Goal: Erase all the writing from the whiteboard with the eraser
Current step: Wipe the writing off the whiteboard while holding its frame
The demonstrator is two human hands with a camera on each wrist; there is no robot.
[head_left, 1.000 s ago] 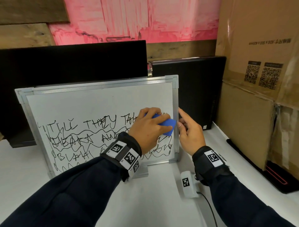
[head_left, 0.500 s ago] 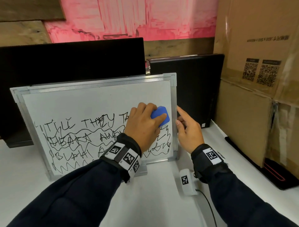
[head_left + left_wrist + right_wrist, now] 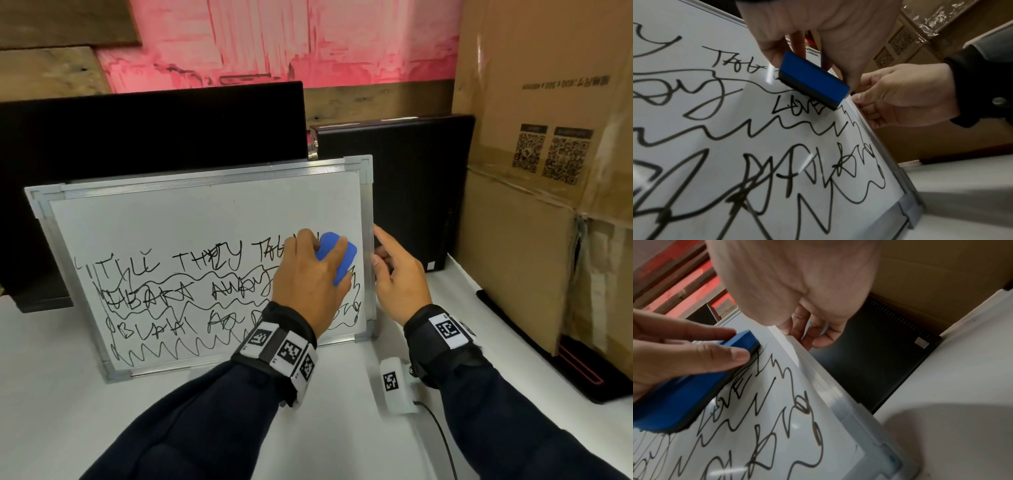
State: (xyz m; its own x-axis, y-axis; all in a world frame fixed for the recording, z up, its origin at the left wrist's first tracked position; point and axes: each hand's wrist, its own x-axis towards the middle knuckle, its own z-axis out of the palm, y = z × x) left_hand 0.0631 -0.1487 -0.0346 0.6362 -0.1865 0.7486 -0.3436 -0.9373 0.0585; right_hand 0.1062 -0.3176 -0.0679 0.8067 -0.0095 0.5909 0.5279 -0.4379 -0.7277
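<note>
A silver-framed whiteboard [image 3: 205, 178] leans upright on the white table, its lower half covered in black writing and squiggles. My left hand [image 3: 308, 274] grips a blue eraser [image 3: 337, 255] and presses its dark felt against the board's right side, at the end of the top line of writing. In the left wrist view the eraser [image 3: 813, 81] lies just above the word "LOVE". My right hand [image 3: 397, 277] holds the board's right frame edge, thumb in front. Its fingers [image 3: 813, 331] curl behind the frame [image 3: 818, 378].
Black flat panels [image 3: 154, 130] stand behind the board, and a black case [image 3: 411, 192] stands at its right. Large cardboard boxes [image 3: 548, 171] fill the right side. A small white tagged device [image 3: 397, 383] with a cable lies on the table [image 3: 51, 394] by my right wrist.
My left hand rubbed the eraser a little up, then back down and slightly left on the board. My right hand stayed on the right frame edge.
</note>
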